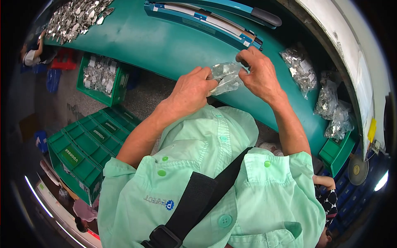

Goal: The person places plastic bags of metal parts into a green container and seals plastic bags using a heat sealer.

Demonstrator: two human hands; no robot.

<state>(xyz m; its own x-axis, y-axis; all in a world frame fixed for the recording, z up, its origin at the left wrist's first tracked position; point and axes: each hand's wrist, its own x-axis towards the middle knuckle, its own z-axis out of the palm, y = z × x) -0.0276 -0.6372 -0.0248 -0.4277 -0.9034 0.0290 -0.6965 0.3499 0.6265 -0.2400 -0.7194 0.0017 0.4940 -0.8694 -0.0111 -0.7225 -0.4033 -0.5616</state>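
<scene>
A clear plastic bag [226,77] with small shiny pieces inside is held over the front edge of the green table [165,49]. My left hand [192,89] has its fingers closed on the bag's left side. At the bag's right side, my right hand [258,72] pinches the plastic between thumb and curled fingers. Just beyond my hands lies a long blue bag sealer [206,25], its arm ending in a black handle.
Loose metal pieces [76,18] are heaped at the far left. Filled bags [300,68] lie on the right. A green crate [99,78] holds more bags; stacked green crates [95,136] stand below it. Other people are visible at the left edge and lower corners.
</scene>
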